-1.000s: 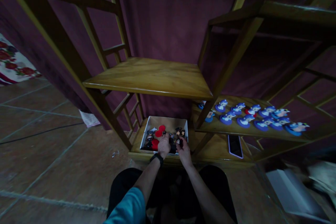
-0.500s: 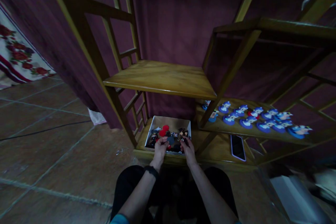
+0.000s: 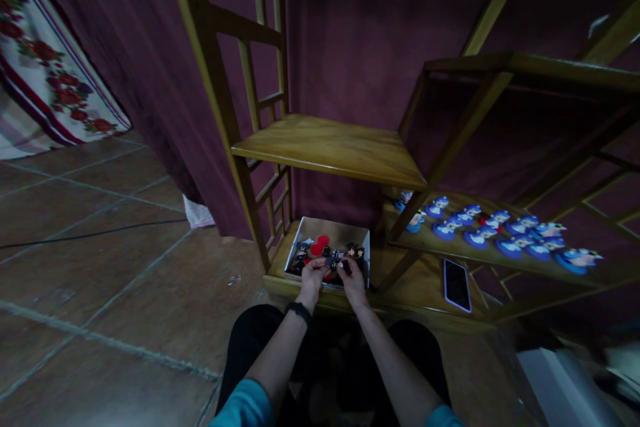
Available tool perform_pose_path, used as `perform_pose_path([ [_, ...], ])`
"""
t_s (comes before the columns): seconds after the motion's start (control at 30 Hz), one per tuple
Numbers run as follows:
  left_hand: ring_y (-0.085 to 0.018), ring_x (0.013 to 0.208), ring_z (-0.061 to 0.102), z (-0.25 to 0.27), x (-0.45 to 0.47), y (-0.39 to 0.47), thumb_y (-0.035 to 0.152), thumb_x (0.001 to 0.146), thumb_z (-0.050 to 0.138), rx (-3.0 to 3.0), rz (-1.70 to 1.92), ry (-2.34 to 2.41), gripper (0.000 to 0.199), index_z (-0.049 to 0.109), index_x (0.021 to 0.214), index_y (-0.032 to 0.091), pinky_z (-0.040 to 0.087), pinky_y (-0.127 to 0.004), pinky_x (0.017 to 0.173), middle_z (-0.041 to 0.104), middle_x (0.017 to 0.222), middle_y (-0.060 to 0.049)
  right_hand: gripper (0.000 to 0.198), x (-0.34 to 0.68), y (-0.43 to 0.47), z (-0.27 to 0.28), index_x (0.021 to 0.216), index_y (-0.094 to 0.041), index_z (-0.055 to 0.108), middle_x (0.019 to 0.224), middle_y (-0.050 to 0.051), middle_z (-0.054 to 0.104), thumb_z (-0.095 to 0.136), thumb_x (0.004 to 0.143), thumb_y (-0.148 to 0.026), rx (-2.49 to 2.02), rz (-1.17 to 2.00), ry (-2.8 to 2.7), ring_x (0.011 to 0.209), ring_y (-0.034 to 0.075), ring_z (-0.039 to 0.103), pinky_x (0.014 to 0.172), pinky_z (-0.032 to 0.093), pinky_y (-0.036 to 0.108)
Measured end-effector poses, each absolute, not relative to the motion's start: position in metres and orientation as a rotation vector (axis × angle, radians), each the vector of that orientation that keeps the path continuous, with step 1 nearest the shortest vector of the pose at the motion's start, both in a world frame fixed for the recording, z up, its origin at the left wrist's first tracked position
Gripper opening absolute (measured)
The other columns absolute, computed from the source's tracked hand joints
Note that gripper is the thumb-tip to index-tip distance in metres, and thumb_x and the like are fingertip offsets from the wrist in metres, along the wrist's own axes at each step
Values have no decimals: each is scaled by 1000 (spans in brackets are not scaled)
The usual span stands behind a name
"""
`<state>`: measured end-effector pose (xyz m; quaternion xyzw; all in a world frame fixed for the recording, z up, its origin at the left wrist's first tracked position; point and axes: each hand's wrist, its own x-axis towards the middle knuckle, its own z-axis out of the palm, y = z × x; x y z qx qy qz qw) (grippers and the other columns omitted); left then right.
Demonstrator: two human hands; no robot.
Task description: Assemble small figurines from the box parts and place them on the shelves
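Observation:
Both hands are close together over a shallow white cardboard box point(image 3: 369, 240) on the bottom shelf. My left hand point(image 3: 313, 277) pinches a dark disc, a flat round base point(image 3: 329, 262), at its fingertips. In my right hand point(image 3: 354, 282) is a small dark figurine point(image 3: 342, 265), held against or very near the disc; whether they touch I cannot tell. Inside the box lie red discs point(image 3: 317, 249), a dark figurine point(image 3: 301, 253) at the left and brown-haired figurines point(image 3: 355, 251) at the right. My fingers hide part of the box's contents.
Several blue-and-white figurines point(image 3: 480, 235) on round bases stand on the raised shelf to the right. Below them lies a phone point(image 3: 457, 285). A wooden shelf board point(image 3: 330, 147) overhangs the box, and wooden posts point(image 3: 220, 93) frame it. A pale box point(image 3: 555, 380) stands at lower right.
My hands have come closer together, bringing the disc and the small figurine next to each other. The disc has turned and shows less of its face. The camera view has shifted slightly left.

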<state>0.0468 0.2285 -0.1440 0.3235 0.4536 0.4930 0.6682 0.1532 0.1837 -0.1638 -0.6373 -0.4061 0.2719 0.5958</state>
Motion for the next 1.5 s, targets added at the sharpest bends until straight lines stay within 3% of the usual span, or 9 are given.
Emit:
perform_pose_path([
  [0.4, -10, 51, 54, -140, 47, 220, 20, 49, 73, 761, 1163, 999, 20, 66, 66, 12, 46, -27, 56, 62, 57, -1, 31, 152, 177, -164, 100, -21, 57, 97, 4, 65, 52, 73, -36, -1553, 552, -1017, 91, 21, 59, 86, 43, 36],
  [1.5, -13, 58, 58, -159, 51, 227, 11, 52, 69, 832, 1177, 968, 16, 68, 68, 13, 46, -26, 60, 67, 64, -4, 23, 149, 183, -163, 88, -21, 58, 82, 2, 65, 52, 72, -37, -1782, 463, -1072, 75, 19, 60, 70, 45, 30],
])
